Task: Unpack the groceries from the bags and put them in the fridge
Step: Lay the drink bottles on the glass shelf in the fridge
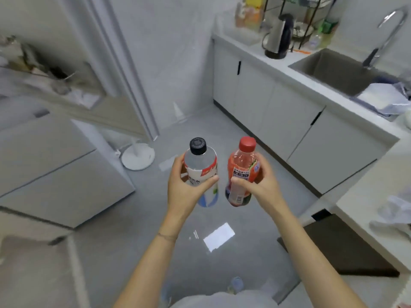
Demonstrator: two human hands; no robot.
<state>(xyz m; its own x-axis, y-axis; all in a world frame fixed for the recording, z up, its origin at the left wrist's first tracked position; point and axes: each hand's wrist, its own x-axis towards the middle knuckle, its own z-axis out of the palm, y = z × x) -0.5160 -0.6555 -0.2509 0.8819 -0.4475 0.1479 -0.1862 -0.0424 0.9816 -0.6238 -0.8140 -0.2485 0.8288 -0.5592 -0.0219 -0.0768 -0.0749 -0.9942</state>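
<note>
My left hand [184, 187] grips a clear bottle [201, 161] with a black cap and a white, red and blue label. My right hand [260, 185] grips a red drink bottle [242, 165] with a red cap. Both bottles are held upright, side by side, above the grey floor in the middle of the view. The grey fridge [55, 174] stands at the left with its doors closed. A plastic bag [395, 212] lies crumpled on the counter at the right edge.
A counter [266, 56] with a kettle [278, 36], a sink [338, 70] and a tap runs along the right. White cabinets sit below it. A dark mat [338, 247] lies on the floor at lower right. A white round stand base [138, 156] rests near the fridge.
</note>
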